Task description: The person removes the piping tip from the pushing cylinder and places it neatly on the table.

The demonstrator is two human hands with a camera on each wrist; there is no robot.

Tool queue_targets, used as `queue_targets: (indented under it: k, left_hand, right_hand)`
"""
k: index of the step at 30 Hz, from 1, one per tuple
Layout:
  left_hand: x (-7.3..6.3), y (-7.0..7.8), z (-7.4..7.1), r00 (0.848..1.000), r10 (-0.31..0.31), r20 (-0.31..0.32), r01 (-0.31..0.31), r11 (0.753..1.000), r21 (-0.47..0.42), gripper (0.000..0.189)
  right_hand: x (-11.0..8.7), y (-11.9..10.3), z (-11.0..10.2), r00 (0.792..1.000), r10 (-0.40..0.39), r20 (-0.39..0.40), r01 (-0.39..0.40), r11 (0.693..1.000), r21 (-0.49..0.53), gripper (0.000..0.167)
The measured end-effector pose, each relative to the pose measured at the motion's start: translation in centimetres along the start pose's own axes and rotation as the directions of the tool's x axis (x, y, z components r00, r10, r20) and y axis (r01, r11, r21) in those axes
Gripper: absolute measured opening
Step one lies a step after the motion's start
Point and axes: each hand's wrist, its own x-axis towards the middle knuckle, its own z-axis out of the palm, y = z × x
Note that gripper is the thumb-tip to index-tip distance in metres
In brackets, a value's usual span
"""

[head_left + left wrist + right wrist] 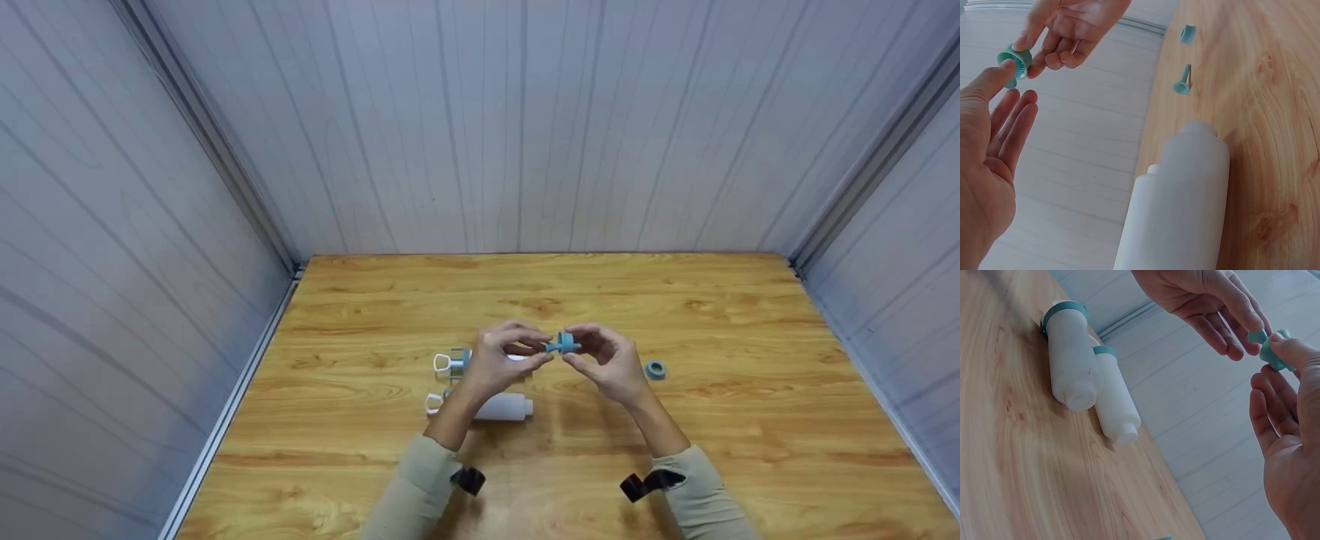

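Observation:
Both hands meet above the table, in front of the chest. My right hand pinches a teal screw cap between thumb and fingers; its threaded hollow faces my left hand in the left wrist view. My left hand pinches a slim teal stemmed piece at the cap's open side, the thumb partly covering it. Under the left arm lie two white bottles, the nearer bottle partly hidden by the forearm and the farther bottle mostly behind the left hand in the head view. Both have teal collars.
A teal ring lies on the wooden table right of the right hand. Another teal stemmed piece with a flared end lies near it. White handles stick out left from the bottles. Pale panel walls enclose the table.

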Motion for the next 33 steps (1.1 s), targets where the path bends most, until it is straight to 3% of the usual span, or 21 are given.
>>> queue_targets:
  k: [5,13,26,33]
  left_hand:
    - [-0.1,0.0,-0.1,1.0,-0.018,-0.003,0.018,1.0,0.005,0.021]
    - [-0.2,0.0,-0.1,1.0,-0.009,-0.016,0.009,1.0,0.002,0.02]
    - [-0.2,0.2,-0.2,0.999,-0.042,-0.024,0.043,0.998,0.035,0.02]
    - [0.4,0.4,0.1,0.999,-0.031,-0.021,0.031,0.999,0.017,0.019]
  right_hand:
    - [0.0,0.0,0.0,0.999,0.033,-0.01,-0.033,0.999,0.005,0.037]
    - [-0.1,0.2,-0.4,1.0,0.006,-0.01,-0.006,1.0,0.0,0.037]
    - [-0.6,0.1,-2.4,0.999,-0.004,-0.038,0.004,1.0,-0.02,0.034]
    - [-0.7,-0.3,-3.4,0.998,0.002,-0.059,-0.004,0.999,-0.041,0.034]
